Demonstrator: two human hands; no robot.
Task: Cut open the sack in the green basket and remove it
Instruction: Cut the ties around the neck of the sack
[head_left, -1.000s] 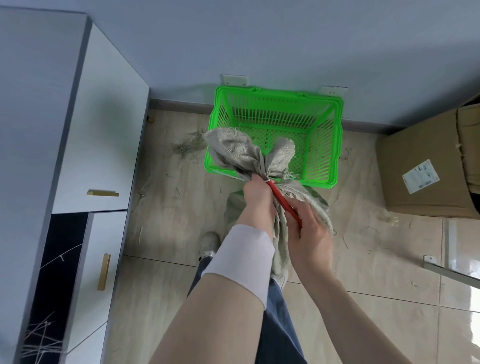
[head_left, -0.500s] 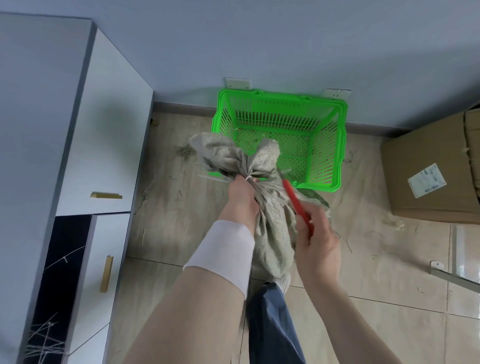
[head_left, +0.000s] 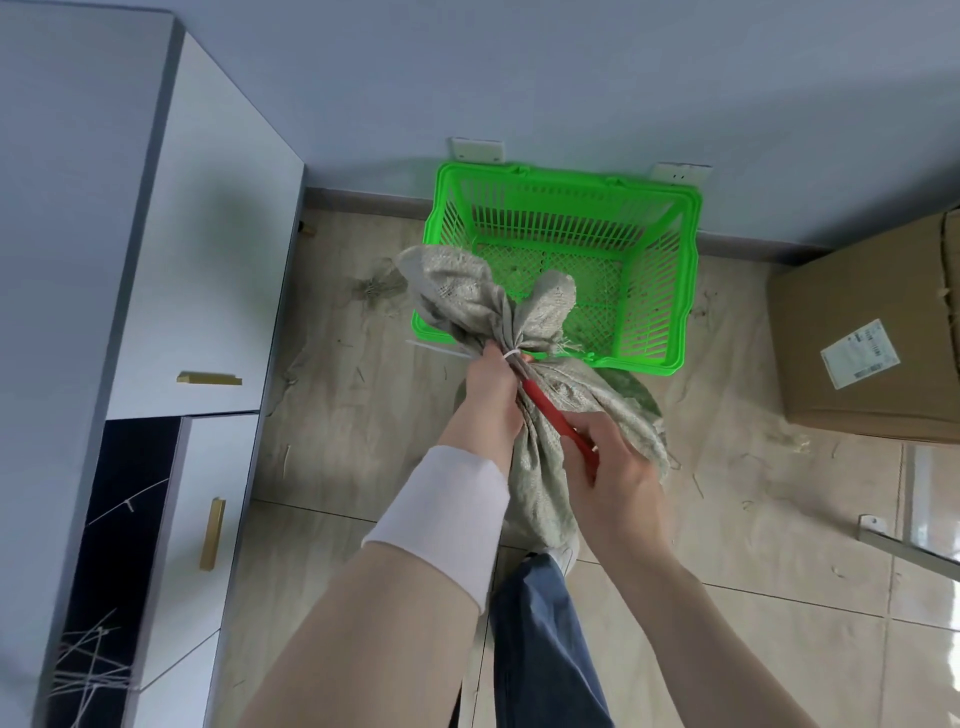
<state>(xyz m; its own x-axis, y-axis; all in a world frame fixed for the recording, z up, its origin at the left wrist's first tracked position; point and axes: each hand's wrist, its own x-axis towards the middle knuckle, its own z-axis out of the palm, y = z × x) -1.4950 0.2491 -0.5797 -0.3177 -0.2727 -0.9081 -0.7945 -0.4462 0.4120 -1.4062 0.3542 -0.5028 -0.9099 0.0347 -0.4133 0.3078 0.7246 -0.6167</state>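
Before green basket — left hand grips sack, right hand cutter.

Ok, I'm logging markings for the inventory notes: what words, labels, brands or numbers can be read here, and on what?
White shipping label on the brown cardboard box: printed lines and what looks like a barcode, all too small and blurred to read.
Green plastic basket, grey woven sack, red cutting tool: no lettering visible.
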